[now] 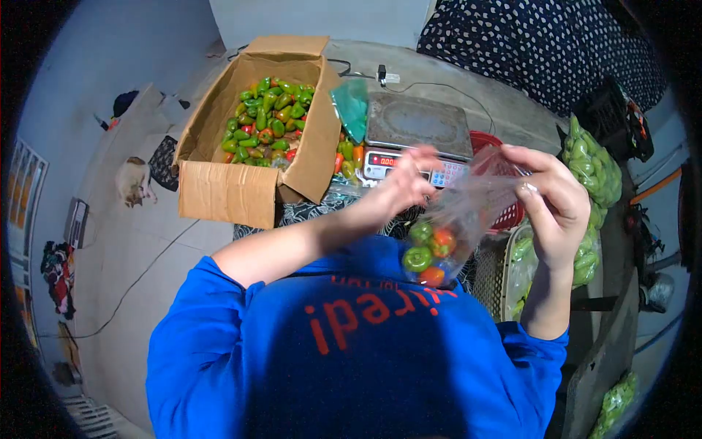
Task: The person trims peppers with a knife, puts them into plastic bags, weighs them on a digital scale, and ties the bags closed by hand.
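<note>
My right hand pinches the gathered top of a clear plastic bag between thumb and fingers. Green and red peppers lie in the bottom of the bag, which hangs in front of my chest. My left hand is beside the bag's left side, in front of the scale; it is somewhat blurred, with fingers apart and nothing visible in them. Behind it stands a digital scale with a lit red display, partly covered by that hand.
A cardboard box of green and red peppers stands left of the scale, near a green plastic bag. A red basket is behind the right hand. Bags of green vegetables stand at right. A cat lies on the floor.
</note>
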Motion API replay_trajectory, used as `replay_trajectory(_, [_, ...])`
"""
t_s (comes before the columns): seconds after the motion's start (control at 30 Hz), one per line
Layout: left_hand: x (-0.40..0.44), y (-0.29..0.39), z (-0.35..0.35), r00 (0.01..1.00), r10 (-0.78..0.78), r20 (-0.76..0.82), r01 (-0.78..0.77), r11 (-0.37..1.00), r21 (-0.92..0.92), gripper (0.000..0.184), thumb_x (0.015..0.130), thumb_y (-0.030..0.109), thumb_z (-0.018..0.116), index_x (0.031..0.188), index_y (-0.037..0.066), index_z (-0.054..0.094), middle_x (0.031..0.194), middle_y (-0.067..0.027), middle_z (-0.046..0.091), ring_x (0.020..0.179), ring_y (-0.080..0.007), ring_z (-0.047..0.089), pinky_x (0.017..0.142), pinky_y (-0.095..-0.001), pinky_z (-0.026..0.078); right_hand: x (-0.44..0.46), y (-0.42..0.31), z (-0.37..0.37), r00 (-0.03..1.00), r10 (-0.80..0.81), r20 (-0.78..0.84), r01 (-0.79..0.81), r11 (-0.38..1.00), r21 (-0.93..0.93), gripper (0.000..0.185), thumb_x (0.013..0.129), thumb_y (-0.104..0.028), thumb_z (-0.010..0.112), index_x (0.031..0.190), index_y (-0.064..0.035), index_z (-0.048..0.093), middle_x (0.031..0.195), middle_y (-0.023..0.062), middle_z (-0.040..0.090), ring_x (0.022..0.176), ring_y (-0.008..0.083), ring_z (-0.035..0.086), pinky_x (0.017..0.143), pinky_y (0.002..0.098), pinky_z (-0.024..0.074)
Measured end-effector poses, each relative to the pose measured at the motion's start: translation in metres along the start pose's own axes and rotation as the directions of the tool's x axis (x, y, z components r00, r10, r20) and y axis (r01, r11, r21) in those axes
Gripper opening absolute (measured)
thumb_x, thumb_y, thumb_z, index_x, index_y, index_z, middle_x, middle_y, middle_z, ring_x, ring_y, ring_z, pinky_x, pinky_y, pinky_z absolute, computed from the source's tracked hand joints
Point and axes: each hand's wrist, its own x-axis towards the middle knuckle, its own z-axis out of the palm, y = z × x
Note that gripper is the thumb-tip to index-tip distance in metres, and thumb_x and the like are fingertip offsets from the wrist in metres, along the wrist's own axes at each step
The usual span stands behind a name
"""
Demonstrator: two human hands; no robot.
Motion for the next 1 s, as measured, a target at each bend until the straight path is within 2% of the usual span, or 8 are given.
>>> replay_trajectory(0.07, [0.007, 0.006, -0.017, 0.908, -0.164, -0.386, 0.284, 0.918, 0.277, 0.059, 0.097, 0.043, 0.037, 0.141, 0.007, 0.02, 0.131, -0.011, 0.044, 0.114, -0.0199, 0.049, 0.095, -0.0358, 0.038, -0.004, -0.001, 0.0, 1.0, -0.008, -0.008, 0.008, 1.0, -0.009, 0.008, 0.074, -0.004, 0.063, 0.073, 0.004, 0.063, 0.1, 0.0212, 0.065, 0.088, 0.0257, 0.064, 0.076, 0.0308, 0.0482])
replay_trajectory(0.13, [0.008, -0.01, -0.04, 0.956, -0.293, 0.02, 0.201, 0.701, 0.684, 0.056, 0.096, 0.041, 0.042, 0.138, 0.005, 0.032, 0.132, -0.0105, 0.047, 0.12, -0.0199, 0.045, 0.101, -0.0359, 0.034, -0.003, -0.006, 0.003, 0.999, -0.013, 0.029, 0.014, 0.999, -0.032, 0.006, 0.073, -0.003, 0.065, 0.072, 0.0036, 0.063, 0.1, 0.0205, 0.065, 0.084, 0.023, 0.064, 0.071, 0.0289, 0.0486])
replay_trajectory(0.17, [0.003, -0.043, -0.058, 0.982, -0.171, -0.082, 0.165, 0.558, 0.814, 0.049, 0.091, 0.046, 0.047, 0.106, 0.001, 0.059, 0.091, -0.0109, 0.062, 0.086, -0.017, 0.057, 0.079, -0.0315, 0.045, -0.003, -0.008, 0.005, 0.999, 0.002, 0.046, -0.001, 0.999, -0.039, 0.006, 0.072, -0.002, 0.065, 0.072, 0.0034, 0.063, 0.101, 0.0203, 0.065, 0.083, 0.0222, 0.064, 0.07, 0.0282, 0.0486])
replay_trajectory(0.37, [-0.001, -0.035, -0.029, 0.802, -0.542, -0.251, 0.535, 0.464, 0.706, 0.036, 0.09, 0.037, 0.053, 0.098, 0.003, 0.06, 0.077, -0.0031, 0.062, 0.067, -0.0096, 0.054, 0.061, -0.025, 0.043, -0.011, 0.001, 0.006, 0.997, 0.018, 0.077, -0.015, 0.999, -0.049, 0.006, 0.072, -0.002, 0.066, 0.07, 0.0023, 0.062, 0.101, 0.0184, 0.065, 0.077, 0.0201, 0.064, 0.065, 0.0271, 0.0487])
replay_trajectory(0.47, [-0.009, -0.063, -0.034, 0.913, -0.362, -0.189, 0.384, 0.598, 0.704, 0.031, 0.088, 0.032, 0.057, 0.098, 0.003, 0.061, 0.076, -0.0014, 0.062, 0.067, -0.0077, 0.053, 0.061, -0.0247, 0.043, -0.014, 0.002, 0.006, 0.996, 0.046, 0.079, -0.043, 0.999, -0.033, 0.007, 0.072, -0.003, 0.066, 0.071, 0.0021, 0.062, 0.101, 0.0184, 0.065, 0.078, 0.0212, 0.065, 0.066, 0.0275, 0.0492])
replay_trajectory(0.7, [-0.013, -0.028, 0.0, 0.779, -0.601, -0.179, 0.602, 0.637, 0.48, 0.022, 0.086, 0.019, 0.059, 0.1, 0.002, 0.061, 0.086, -0.0043, 0.065, 0.074, -0.0092, 0.059, 0.064, -0.0237, 0.047, -0.019, 0.001, 0.003, 0.997, 0.019, 0.072, -0.016, 0.999, -0.041, 0.007, 0.071, -0.003, 0.066, 0.071, 0.0019, 0.062, 0.102, 0.0183, 0.065, 0.083, 0.0238, 0.065, 0.069, 0.0287, 0.0501])
replay_trajectory(0.8, [-0.017, -0.029, 0.012, 0.79, -0.603, 0.111, 0.517, 0.752, 0.408, 0.031, 0.088, 0.015, 0.053, 0.117, 0.003, 0.055, 0.107, -0.0046, 0.061, 0.102, -0.0139, 0.054, 0.094, -0.0316, 0.039, -0.019, -0.001, 0.003, 0.997, 0.001, 0.078, 0.003, 0.999, -0.054, 0.006, 0.071, -0.003, 0.066, 0.071, 0.0019, 0.062, 0.102, 0.0182, 0.065, 0.083, 0.0243, 0.065, 0.069, 0.0292, 0.0503])
replay_trajectory(1.0, [-0.021, -0.01, 0.039, 0.892, -0.393, 0.224, 0.064, 0.601, 0.797, 0.037, 0.079, 0.018, 0.058, 0.114, 0.004, 0.056, 0.111, -0.0134, 0.059, 0.107, -0.0241, 0.056, 0.093, -0.0356, 0.04, -0.019, -0.002, 0.007, 0.995, -0.006, 0.098, 0.016, 0.995, -0.098, 0.007, 0.071, -0.003, 0.067, 0.071, 0.0018, 0.062, 0.102, 0.0171, 0.065, 0.081, 0.0235, 0.065, 0.068, 0.029, 0.0505])
